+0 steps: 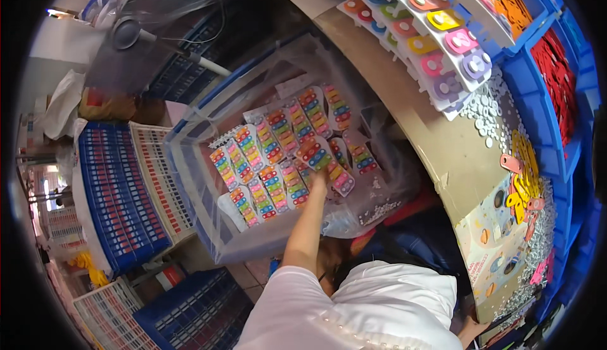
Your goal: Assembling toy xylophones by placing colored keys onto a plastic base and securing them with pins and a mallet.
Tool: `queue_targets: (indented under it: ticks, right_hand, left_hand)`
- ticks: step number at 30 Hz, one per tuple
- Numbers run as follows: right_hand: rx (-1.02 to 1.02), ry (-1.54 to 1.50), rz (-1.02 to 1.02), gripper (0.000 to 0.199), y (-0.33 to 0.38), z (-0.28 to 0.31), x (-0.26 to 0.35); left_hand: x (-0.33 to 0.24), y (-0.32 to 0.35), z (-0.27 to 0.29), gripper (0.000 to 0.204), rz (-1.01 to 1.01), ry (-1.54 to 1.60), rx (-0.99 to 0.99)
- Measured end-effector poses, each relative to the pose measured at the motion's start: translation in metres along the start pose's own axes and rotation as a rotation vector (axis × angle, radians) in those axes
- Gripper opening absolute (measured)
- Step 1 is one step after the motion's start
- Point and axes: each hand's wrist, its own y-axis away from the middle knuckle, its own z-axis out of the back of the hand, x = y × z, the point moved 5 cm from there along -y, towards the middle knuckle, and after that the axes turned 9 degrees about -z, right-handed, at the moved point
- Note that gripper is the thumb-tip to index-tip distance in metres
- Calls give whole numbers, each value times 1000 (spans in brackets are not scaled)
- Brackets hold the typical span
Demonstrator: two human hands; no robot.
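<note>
My left hand [320, 178] reaches into a large bin lined with clear plastic [215, 239]. It grips a toy xylophone [341, 181] with rainbow-coloured bars, held tilted over the others. Rows of similar xylophones [275, 136] lie side by side in the bin, to the left of and beyond the hand. My right hand [470, 330] is low at the right, by the near edge of the worktable [436, 151]; its fingers are mostly hidden.
Stacked xylophones [442, 40] stand at the table's far end. Small white round parts [485, 113], yellow bars [523, 176] and metal screws [537, 236] lie along its right side. Blue trays [550, 122] hold red and orange bars. Blue crates [120, 192] stand at the left.
</note>
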Motion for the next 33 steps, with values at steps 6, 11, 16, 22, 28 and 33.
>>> queue_targets:
  ticks: [6,11,16,22,28,33]
  right_hand:
    - [-113,7,-24,55,11,11,70]
    - [-101,26,-40,55,30,36,65]
    - [-106,72,-16,54,6,63,97]
    - [34,115,-41,54,-26,53,114]
    - [106,64,-61,53,-56,47,96]
    - [95,41,-89,53,-45,54,96]
  left_hand:
    - [35,-8,-85,38,-374,-220,277]
    - [98,-42,-78,46,-7,-229,310]
    - [115,-19,-128,73,99,-879,98]
    - [104,-17,-104,42,-434,-583,468]
    - [-13,-8,-87,36,-102,-508,546]
    - [29,-38,-131,53,-569,-2093,870]
